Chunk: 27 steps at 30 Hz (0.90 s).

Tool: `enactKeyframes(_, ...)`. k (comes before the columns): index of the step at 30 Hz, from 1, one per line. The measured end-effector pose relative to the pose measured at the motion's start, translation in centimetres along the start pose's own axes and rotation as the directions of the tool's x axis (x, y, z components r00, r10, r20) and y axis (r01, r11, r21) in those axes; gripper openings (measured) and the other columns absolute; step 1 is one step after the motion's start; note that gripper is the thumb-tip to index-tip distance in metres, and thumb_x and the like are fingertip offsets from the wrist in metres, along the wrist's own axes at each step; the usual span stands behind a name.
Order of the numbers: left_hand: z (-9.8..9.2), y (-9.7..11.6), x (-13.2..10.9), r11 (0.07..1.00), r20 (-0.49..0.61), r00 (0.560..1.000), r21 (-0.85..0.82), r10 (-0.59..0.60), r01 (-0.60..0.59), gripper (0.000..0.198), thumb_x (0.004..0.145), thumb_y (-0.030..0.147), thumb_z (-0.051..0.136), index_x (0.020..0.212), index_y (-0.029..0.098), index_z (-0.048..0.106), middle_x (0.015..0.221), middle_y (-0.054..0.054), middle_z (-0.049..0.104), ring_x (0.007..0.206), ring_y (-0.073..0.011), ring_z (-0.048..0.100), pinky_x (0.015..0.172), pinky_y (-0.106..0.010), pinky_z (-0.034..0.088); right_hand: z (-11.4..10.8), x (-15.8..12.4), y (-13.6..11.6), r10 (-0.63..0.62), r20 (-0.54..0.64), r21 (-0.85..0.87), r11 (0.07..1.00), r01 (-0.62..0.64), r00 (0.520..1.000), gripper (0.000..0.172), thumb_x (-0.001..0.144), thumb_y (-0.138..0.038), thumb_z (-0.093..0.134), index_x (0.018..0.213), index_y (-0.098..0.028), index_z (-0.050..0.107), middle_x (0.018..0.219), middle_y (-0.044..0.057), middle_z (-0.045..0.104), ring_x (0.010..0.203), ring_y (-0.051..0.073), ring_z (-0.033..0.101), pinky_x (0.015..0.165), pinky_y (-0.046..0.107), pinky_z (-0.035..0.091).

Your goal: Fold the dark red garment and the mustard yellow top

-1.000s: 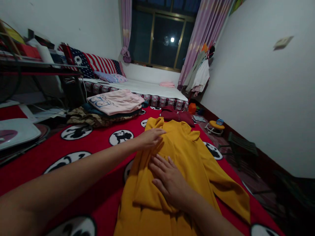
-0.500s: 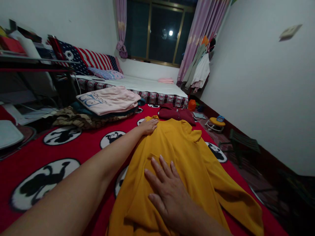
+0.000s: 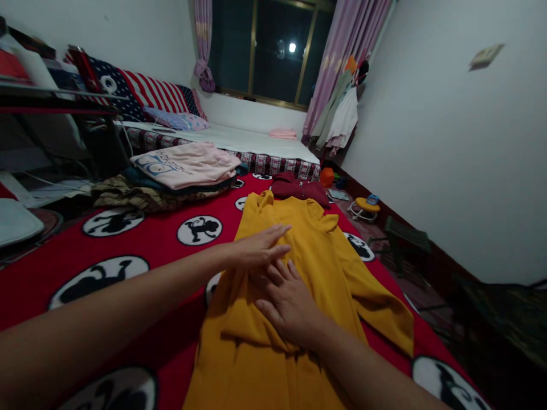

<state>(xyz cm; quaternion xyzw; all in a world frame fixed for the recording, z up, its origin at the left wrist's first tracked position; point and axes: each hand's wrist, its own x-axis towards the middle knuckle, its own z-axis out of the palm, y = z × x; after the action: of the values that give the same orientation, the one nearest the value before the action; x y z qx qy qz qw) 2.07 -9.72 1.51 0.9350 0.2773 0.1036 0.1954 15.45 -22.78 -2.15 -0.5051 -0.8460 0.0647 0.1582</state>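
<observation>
The yellow dress (image 3: 329,273) lay face to the ceiling on the red blanket (image 3: 160,239), nearer the right edge than the left, its neck toward the far edge and its skirt running down to the near side. One sleeve slanted out toward the blanket's right edge; the other side was partly lost under the hands. From where I stood, the left hand (image 3: 258,249) was stretched over the upper part, fingers out straight, and I couldn't tell whether it pressed the cloth or only hung just above it. The right hand (image 3: 294,310) rested palm down on the middle, its fingers spread and their tips close by the left hand. Neither was clamped on anything.

It looked like light, soft stuff, thin enough to drape and to give under a palm, with perhaps a slight slipperiness. Nothing about it seemed fragile, though I'd have expected creases from any bunching, like the loose fold below the right hand. The surest holds, to my mind, would have been the two shoulder ruffles or the cuff of the stretched sleeve; a pinch at mid-cloth would only have puckered it.

Beyond the neck a dark red top (image 3: 299,189) lay by the blanket's far right corner, and a pile of clothes (image 3: 188,165) sat near the far left one.
</observation>
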Motion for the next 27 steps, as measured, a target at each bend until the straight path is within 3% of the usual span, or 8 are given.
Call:
enactKeyframes(5,4.3,-0.4,-3.3,0.998,-0.057,0.997,-0.030,-0.054,0.053,0.073,0.095,0.062,0.019,0.152,0.017,0.019,0.159,-0.009,0.016,0.147,-0.0219,0.010,0.119,-0.042,0.011,0.1,0.4,0.4,-0.046,-0.173,0.111,0.992,0.066,0.984,0.027,0.089,-0.023,0.052,0.113,-0.022,0.065,0.128,0.007,0.059,0.129,0.023,0.043,0.109,0.046,0.032)
enactKeyframes(10,5.4,-1.1,-2.9,0.996,-0.127,0.992,0.078,-0.024,0.035,0.062,0.098,0.056,0.017,0.148,0.023,0.034,0.158,-0.006,0.022,0.147,-0.0225,0.014,0.118,-0.044,0.015,-0.1,0.4,1.6,0.039,-0.314,0.275,0.960,0.052,0.948,0.023,0.089,-0.016,0.048,0.095,-0.021,0.070,0.111,0.005,0.067,0.108,0.015,0.059,0.095,0.029,0.046)
enactKeyframes(14,5.5,-1.0,-3.0,0.987,-0.173,0.985,0.162,0.023,0.005,0.060,0.096,0.057,0.027,0.145,0.025,0.040,0.157,-0.008,0.024,0.146,-0.0249,0.017,0.117,-0.044,0.018,-3.6,-1.7,4.7,0.242,-0.429,0.040,0.968,-0.249,0.870,0.026,0.089,-0.019,0.047,0.104,-0.022,0.068,0.120,0.006,0.064,0.111,0.019,0.059,0.096,0.033,0.045)
enactKeyframes(16,5.5,-0.8,-3.1,0.984,-0.180,0.983,0.177,0.023,0.010,0.060,0.095,0.057,0.029,0.143,0.024,0.042,0.157,-0.008,0.027,0.146,-0.0248,0.019,0.117,-0.043,0.018,-6.3,-3.5,7.0,0.388,-0.460,-0.146,0.854,-0.499,0.799,0.029,0.088,-0.022,0.047,0.111,-0.021,0.065,0.118,0.009,0.064,0.109,0.022,0.060,0.091,0.034,0.046)
enactKeyframes(18,5.5,-0.6,-3.1,0.983,-0.192,0.981,0.182,0.023,0.013,0.059,0.095,0.057,0.030,0.142,0.023,0.043,0.156,-0.009,0.028,0.146,-0.0250,0.020,0.117,-0.043,0.019,-8.6,-5.6,9.6,0.584,-0.420,-0.312,0.626,-0.715,0.694,0.034,0.084,-0.035,0.055,0.113,-0.018,0.064,0.115,0.013,0.063,0.102,0.027,0.062,0.077,0.034,0.048)
enactKeyframes(20,5.6,-0.6,-3.1,0.983,-0.206,0.978,0.183,0.025,0.014,0.059,0.095,0.056,0.031,0.142,0.022,0.044,0.156,-0.009,0.029,0.145,-0.0258,0.020,0.117,-0.044,0.020,-9.9,-7.5,11.9,0.741,-0.273,-0.401,0.492,-0.773,0.614,0.042,0.077,-0.052,0.062,0.101,-0.017,0.068,0.101,0.013,0.065,0.088,0.028,0.064,0.066,0.033,0.045)
enactKeyframes(24,5.8,-0.6,-3.1,0.984,-0.221,0.975,0.178,0.028,0.012,0.059,0.095,0.056,0.032,0.141,0.021,0.045,0.155,-0.010,0.030,0.145,-0.0268,0.021,0.117,-0.046,0.020,-10.1,-9.4,14.7,0.783,0.059,-0.305,0.605,-0.736,0.619,0.032,0.078,-0.043,0.063,0.061,-0.017,0.064,0.060,0.003,0.059,0.059,0.017,0.055,0.054,0.027,0.034)
enactKeyframes(27,5.9,-0.6,-3.1,0.986,-0.236,0.971,0.168,0.035,0.005,0.057,0.095,0.054,0.034,0.140,0.021,0.047,0.154,-0.010,0.032,0.144,-0.0277,0.023,0.116,-0.047,0.022,-11.8,-8.7,15.2,0.795,-0.003,-0.030,0.606,-0.795,0.606,0.030,0.072,-0.020,0.065,0.044,-0.015,0.056,0.043,-0.001,0.047,0.044,0.011,0.044,0.049,0.025,0.029)
